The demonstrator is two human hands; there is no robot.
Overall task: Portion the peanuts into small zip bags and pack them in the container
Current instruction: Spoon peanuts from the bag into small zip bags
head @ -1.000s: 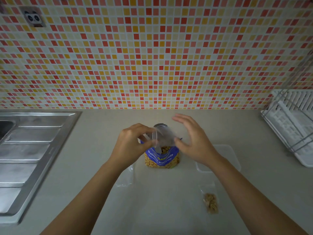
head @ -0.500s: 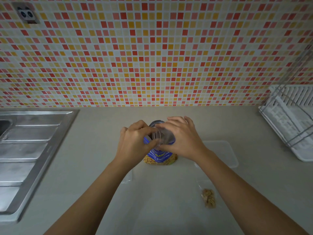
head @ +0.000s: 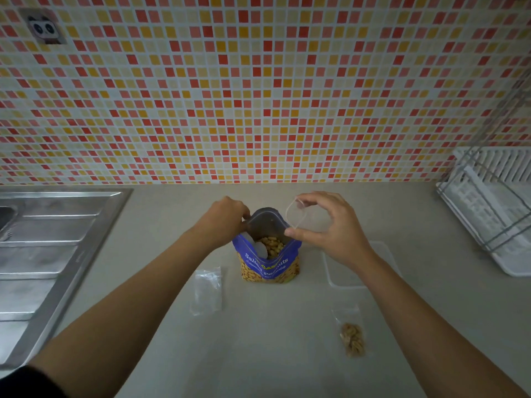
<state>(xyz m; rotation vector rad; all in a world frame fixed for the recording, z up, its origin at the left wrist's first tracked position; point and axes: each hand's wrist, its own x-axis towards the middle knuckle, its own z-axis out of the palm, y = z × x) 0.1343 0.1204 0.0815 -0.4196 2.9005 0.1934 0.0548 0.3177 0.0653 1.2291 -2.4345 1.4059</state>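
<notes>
A blue peanut bag [head: 268, 264] stands open in the middle of the counter, peanuts showing inside beside a pale scoop-like object [head: 258, 249]. My left hand [head: 222, 222] grips the bag's left rim. My right hand [head: 330, 228] pinches a small clear zip bag [head: 296, 215] with its mouth held open, just above the peanut bag's right rim. A clear shallow container [head: 382, 254] lies under my right wrist. One empty zip bag [head: 207, 291] lies left of the peanut bag. A zip bag with peanuts in it [head: 352, 338] lies at the front right.
A steel sink drainboard [head: 48, 254] fills the left side. A white dish rack [head: 494, 208] with a wire frame stands at the right. A tiled wall [head: 258, 96] rises behind the counter.
My hands were together on the small zip bag over the peanut bag's mouth. They have parted: the right keeps the zip bag, the left has gone to the peanut bag's left rim.
</notes>
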